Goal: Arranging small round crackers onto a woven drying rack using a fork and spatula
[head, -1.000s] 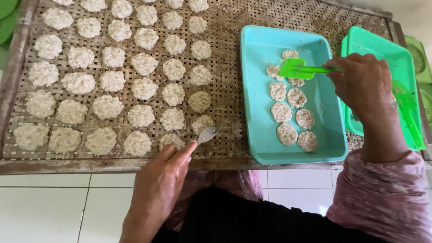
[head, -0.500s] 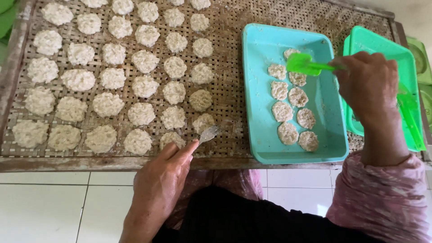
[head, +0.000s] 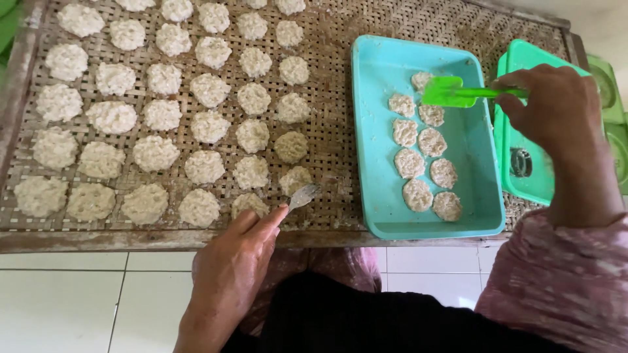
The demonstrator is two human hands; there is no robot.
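— Listing from the left: what is lying on the woven bamboo drying tray?

— Rows of pale, flattened rice patties, sitting apart from one another. They are looking soft, damp and crumbly, probably light; lifting from underneath is seeming safest.

— And the left hand?

— Closing narrowly round a small metal fork, tines resting just beside the nearest patty.

— Containers?

— A turquoise plastic tray is holding about ten patties in two columns. The right hand is gripping a green plastic spatula, blade hovering over the top patties. A green lidded box is sitting beneath that hand; contents hidden.
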